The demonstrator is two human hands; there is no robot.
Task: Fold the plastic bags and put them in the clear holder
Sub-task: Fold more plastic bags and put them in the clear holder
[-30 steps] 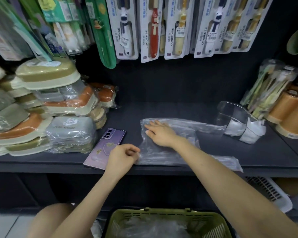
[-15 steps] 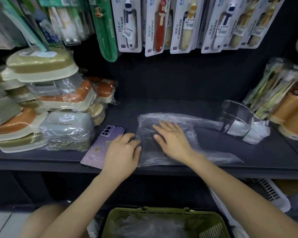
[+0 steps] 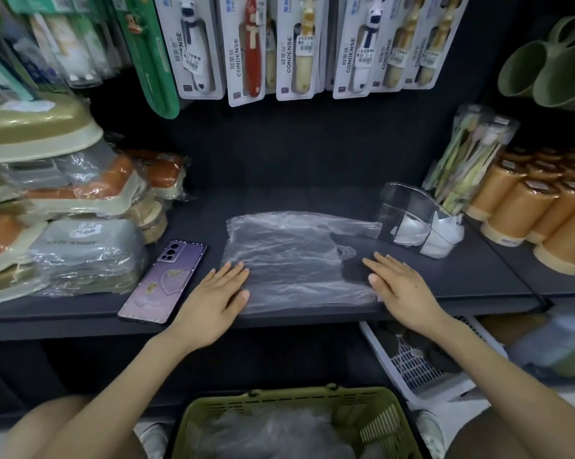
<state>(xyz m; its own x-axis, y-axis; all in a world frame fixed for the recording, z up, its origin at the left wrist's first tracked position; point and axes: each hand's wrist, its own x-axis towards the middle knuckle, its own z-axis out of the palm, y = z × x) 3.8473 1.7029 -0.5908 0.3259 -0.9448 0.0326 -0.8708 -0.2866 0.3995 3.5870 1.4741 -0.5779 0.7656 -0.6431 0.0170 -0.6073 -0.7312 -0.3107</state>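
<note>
Clear plastic bag [image 3: 292, 260] lies spread flat on the dark shelf [image 3: 478, 279], front centre, handles trailing right toward the clear holder [image 3: 399, 202]. Not yet folded: one crinkled layer, no crease visible.

Left hand [image 3: 213, 299] flat on the bag's near left corner, fingers straight and together, gripping nothing. Right hand [image 3: 402, 286] flat at the near right edge, fingers extended, palm down, also holding nothing. Both press or smooth, neither pinches.

Holder stands just beyond the bag's right end, tilted open toward the viewer. White folded bags [image 3: 441, 235] already sit in it, a few at least; exact count unreadable.

Green basket [image 3: 384, 400] below the shelf holds a heap of loose bags [image 3: 273, 432], so most of the work looks to be ahead.

Judgement: early stage. This bag is in the flattening step; folding and insertion remain, then the basket pile.

Purple phone [image 3: 167, 279] lies just left of the left hand, apart from the bag.
</note>
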